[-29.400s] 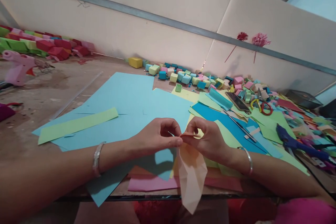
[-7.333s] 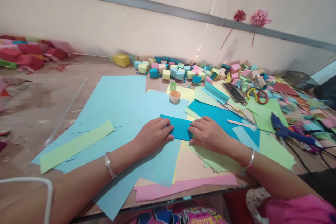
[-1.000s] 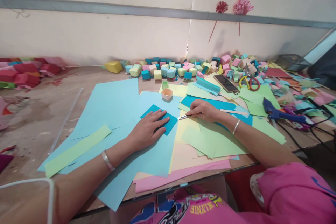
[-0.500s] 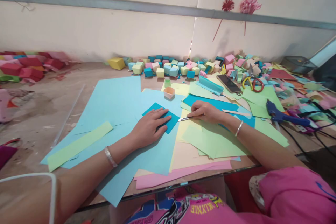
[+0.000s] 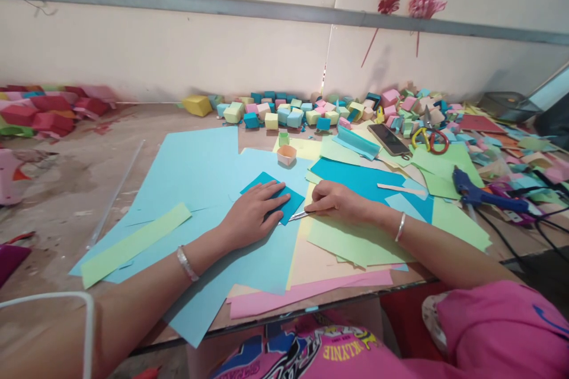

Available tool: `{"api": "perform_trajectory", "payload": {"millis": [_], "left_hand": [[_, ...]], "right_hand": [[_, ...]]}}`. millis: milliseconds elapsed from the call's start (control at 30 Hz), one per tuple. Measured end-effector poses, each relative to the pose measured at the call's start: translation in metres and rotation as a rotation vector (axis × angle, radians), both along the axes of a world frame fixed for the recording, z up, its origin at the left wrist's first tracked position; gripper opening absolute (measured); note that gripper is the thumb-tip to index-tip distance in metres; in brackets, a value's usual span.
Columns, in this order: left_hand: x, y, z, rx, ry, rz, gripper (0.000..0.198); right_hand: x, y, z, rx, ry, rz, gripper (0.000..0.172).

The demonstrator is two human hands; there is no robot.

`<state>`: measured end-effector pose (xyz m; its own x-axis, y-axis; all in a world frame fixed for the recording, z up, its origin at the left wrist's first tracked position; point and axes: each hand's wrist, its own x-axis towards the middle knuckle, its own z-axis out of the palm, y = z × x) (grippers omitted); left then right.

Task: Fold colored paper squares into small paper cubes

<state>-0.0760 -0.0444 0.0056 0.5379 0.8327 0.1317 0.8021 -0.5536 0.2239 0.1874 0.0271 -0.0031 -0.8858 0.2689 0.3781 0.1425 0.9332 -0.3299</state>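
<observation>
My left hand [image 5: 255, 213] lies flat with its fingers spread, pressing a small teal paper square [image 5: 291, 201] onto large light-blue paper sheets [image 5: 202, 172]. My right hand [image 5: 335, 200] is closed round a thin craft knife [image 5: 299, 215], whose handle is mostly hidden in the fingers. Its silver blade points left and lies along the lower right edge of the teal square, near my left thumb. Just beyond the square sit a peach paper box [image 5: 287, 155] and a small green paper box [image 5: 283, 138].
Many small paper boxes [image 5: 294, 119] line the wall. On the right lie a phone [image 5: 389, 140], scissors [image 5: 430, 141], a blue glue gun [image 5: 486, 196] with cords, and green sheets [image 5: 355, 243]. A green strip [image 5: 136, 246] and a clear rod [image 5: 116, 195] lie left.
My right hand has moved toward me, bringing the blade from the square's right corner down along its lower right edge. My left hand stays in place on the square.
</observation>
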Motion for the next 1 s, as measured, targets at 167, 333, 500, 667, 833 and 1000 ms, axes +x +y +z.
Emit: {"api": "perform_trajectory", "payload": {"millis": [167,333,500,667,833,1000], "left_hand": [[0.0,0.0,0.002,0.011,-0.008,0.001,0.041],[-0.001,0.001,0.002,0.009,-0.003,-0.003,0.041],[-0.002,0.002,0.001,0.001,0.009,-0.01,0.043],[-0.003,0.001,0.002,-0.008,0.032,-0.012,0.044],[-0.002,0.003,0.001,-0.014,0.004,-0.014,0.043],[-0.003,0.004,0.001,-0.019,-0.005,-0.014,0.043]], "right_hand": [[-0.003,-0.004,0.005,-0.023,-0.003,0.021,0.026],[-0.002,-0.008,0.008,-0.104,0.003,0.092,0.024],[0.006,-0.005,0.021,-0.098,0.148,-0.05,0.026],[0.041,0.033,0.039,-0.01,0.354,-0.74,0.028],[0.088,0.066,0.039,0.142,0.36,-1.172,0.026],[0.107,0.089,0.059,0.236,0.113,-1.338,0.02]]}}
